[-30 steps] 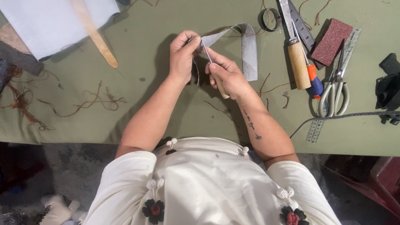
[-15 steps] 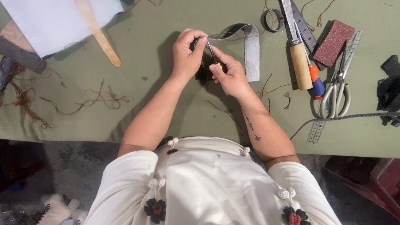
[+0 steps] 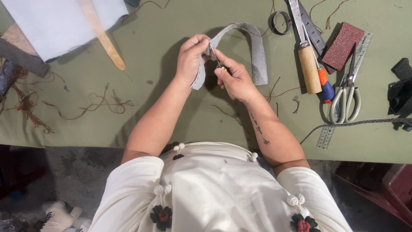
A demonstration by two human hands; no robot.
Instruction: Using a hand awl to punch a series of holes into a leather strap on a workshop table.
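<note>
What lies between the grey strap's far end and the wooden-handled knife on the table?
In the head view, only bare green table separates the grey strap from the wooden-handled knife; brown thread scraps lie just below.

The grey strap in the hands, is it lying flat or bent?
Bent: the grey strap arches up from the left hand, then comes down onto the green table.

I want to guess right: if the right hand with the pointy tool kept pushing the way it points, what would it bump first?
Most likely the grey strap, pinched by the left hand. The right hand aims its thin metal awl up-left at it, though whether the tip touches is unclear.
</note>
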